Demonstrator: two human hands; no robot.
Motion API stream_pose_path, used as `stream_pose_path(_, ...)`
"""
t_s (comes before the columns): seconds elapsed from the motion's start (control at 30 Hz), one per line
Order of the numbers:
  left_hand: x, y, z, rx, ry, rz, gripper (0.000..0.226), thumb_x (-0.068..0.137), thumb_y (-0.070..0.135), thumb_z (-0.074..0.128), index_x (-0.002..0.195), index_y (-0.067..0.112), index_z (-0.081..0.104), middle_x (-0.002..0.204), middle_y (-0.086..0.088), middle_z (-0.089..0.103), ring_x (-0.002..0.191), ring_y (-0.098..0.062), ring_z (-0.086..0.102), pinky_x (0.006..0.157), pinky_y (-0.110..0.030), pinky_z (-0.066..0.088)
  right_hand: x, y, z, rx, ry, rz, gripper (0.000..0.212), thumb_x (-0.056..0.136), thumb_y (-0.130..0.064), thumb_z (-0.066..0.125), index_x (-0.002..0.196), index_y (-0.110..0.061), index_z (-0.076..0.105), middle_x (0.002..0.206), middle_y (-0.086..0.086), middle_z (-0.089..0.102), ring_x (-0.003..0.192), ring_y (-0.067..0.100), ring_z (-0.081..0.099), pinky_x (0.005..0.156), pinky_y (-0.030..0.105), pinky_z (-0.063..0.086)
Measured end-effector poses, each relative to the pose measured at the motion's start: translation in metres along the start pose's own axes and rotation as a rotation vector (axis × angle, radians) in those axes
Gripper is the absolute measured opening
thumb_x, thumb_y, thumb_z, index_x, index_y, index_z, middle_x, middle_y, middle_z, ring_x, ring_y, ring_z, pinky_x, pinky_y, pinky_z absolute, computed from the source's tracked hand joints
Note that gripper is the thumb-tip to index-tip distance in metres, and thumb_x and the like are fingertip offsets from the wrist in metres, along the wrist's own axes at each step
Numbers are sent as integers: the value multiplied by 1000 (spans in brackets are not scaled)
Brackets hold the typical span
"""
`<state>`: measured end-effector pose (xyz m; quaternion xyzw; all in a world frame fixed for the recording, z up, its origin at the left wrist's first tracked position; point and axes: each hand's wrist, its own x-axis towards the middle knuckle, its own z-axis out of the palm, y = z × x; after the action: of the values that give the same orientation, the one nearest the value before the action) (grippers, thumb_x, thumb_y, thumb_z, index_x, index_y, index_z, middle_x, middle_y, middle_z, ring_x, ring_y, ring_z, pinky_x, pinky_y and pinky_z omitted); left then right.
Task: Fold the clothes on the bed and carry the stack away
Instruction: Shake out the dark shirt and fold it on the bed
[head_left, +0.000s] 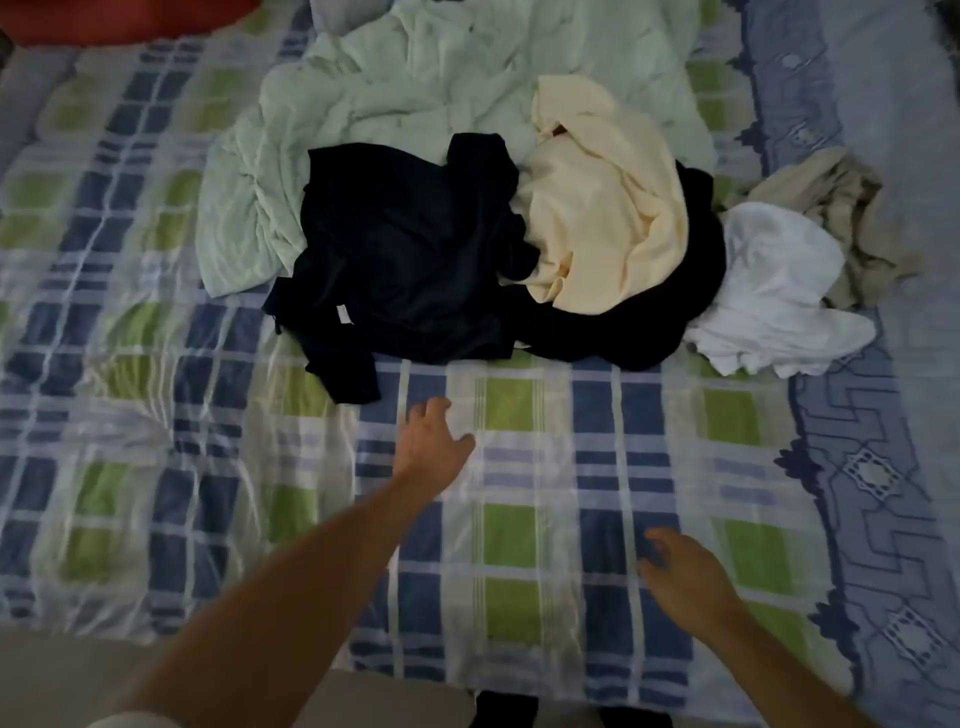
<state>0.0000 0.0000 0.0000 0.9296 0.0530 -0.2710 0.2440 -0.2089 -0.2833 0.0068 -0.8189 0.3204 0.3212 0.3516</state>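
Black top (410, 249) heaped unfolded mid-bed (519, 467) beside cream shirt (602, 218). Left hand (431, 441) empty, fingers spread, just short of it; right hand (680, 571) loose, empty. Best taken by the near hem, spread flat.

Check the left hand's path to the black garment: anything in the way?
Nothing visible. The left hand is open over bare checked bedspread, just short of the black garment. The nearest dark flap hangs right ahead of its fingers, uncovered.
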Motion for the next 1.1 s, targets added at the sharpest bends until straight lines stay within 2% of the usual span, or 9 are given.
stream_pose_path(0.17, 64, 18, 8, 58, 186, 77, 88, 82, 42, 78, 153, 18, 31, 155, -12, 31, 142, -35, 35, 115, -48, 38, 44, -2, 10, -32, 47, -117, 35, 95, -21, 66, 130, -17, 64, 123, 5, 66, 112, 23, 63, 102, 46, 52)
stream_pose_path(0.33, 111, 37, 17, 131, 253, 73, 99, 84, 45, 79, 160, 27, 18, 169, -13, 5, 148, -38, 25, 115, -49, 35, 68, 12, 21, -172, 178, -126, 44, 93, -22, 71, 134, -12, 64, 128, 11, 61, 121, 30, 56, 104, 44, 50)
stream_pose_path(0.43, 135, 47, 11, 265, 233, 47, 75, 91, 40, 72, 154, 27, 32, 167, -12, 11, 145, -39, 26, 110, -55, 41, 74, 21, 23, -164, 194, -166, 38, 91, -23, 72, 128, -14, 68, 125, 6, 62, 119, 26, 55, 102, 40, 47)
stream_pose_path(0.53, 154, 48, 5, 318, 265, 82, 39, 99, 24, 56, 137, 15, 52, 148, -15, 43, 129, -41, 44, 100, -53, 44, 77, 25, 18, -135, 180, -168, 31, 90, -20, 73, 120, -18, 71, 122, 0, 60, 114, 19, 55, 97, 32, 45)
stream_pose_path(0.63, 156, 43, 0, 180, 273, 111, 19, 100, 19, 49, 113, 9, 58, 118, -16, 61, 109, -40, 56, 82, -45, 43, 77, 26, 15, -114, 165, -170, 26, 91, -19, 72, 117, -18, 72, 119, -3, 59, 105, 13, 54, 92, 28, 44)
stream_pose_path(0.73, 135, 34, -1, 22, 291, 95, 16, 101, 26, 51, 100, 11, 58, 88, -3, 59, 86, -30, 60, 70, -36, 40, 72, 25, 14, -62, 149, -166, 22, 91, -17, 72, 114, -16, 73, 115, -4, 59, 97, 11, 54, 88, 26, 42)
stream_pose_path(0.9, 61, 28, 21, -299, 204, -13, 31, 101, 41, 56, 105, 12, 67, 86, -1, 64, 81, -21, 58, 64, -33, 43, 52, 9, 9, 207, 70, -91, 18, 98, -15, 65, 88, -29, 68, 94, -7, 69, 83, 10, 64, 71, 23, 44)
stream_pose_path(1.0, -4, 41, 49, -517, 75, -68, 22, 99, 34, 62, 93, 14, 68, 76, 3, 65, 73, -16, 59, 55, -23, 44, 39, -4, 11, 519, 3, 3, 6, 98, -15, 68, 96, -18, 73, 99, 3, 73, 91, 16, 66, 76, 27, 47)
stream_pose_path(1.1, -77, 63, 71, -770, -114, -144, 24, 98, 27, 65, 77, 17, 64, 57, 7, 54, 53, -14, 49, 46, -26, 37, 23, -14, 14, 908, -95, 145, 16, 101, -21, 64, 109, -10, 73, 108, 14, 75, 102, 30, 70, 86, 40, 56)
